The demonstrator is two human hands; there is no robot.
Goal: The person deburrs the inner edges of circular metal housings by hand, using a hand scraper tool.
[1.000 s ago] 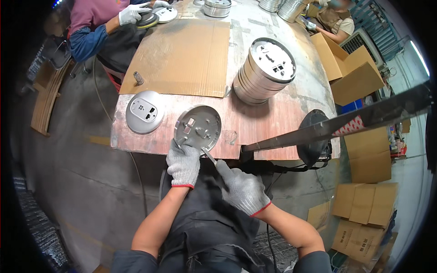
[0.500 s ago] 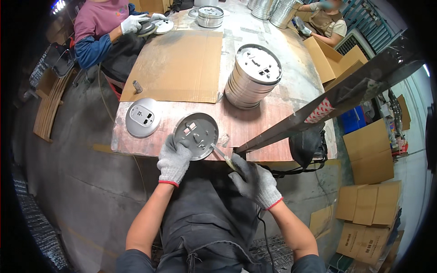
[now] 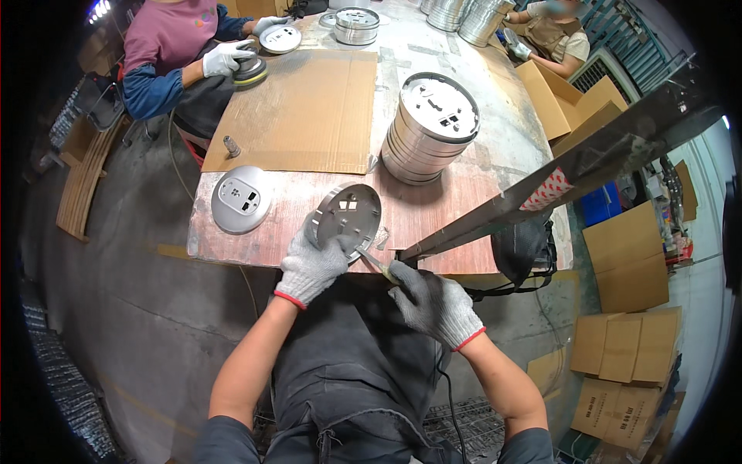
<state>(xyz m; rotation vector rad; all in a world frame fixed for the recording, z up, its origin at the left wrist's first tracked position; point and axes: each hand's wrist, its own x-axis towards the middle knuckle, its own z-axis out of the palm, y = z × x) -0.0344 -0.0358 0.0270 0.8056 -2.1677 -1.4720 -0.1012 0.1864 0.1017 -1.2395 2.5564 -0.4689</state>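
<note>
round metal cover tilted in left hand

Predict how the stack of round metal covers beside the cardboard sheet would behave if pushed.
The stack might slide apart between layers, since seams ring its side and no strap shows. It is probably heavy, being many metallic layers. The top cover looks stiff, its rim evenly round.

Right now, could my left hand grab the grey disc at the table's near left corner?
Probably not straight away: the left hand is holding a round metal housing, which would likely need setting down. Otherwise, nothing visible blocks the grey disc.
</note>
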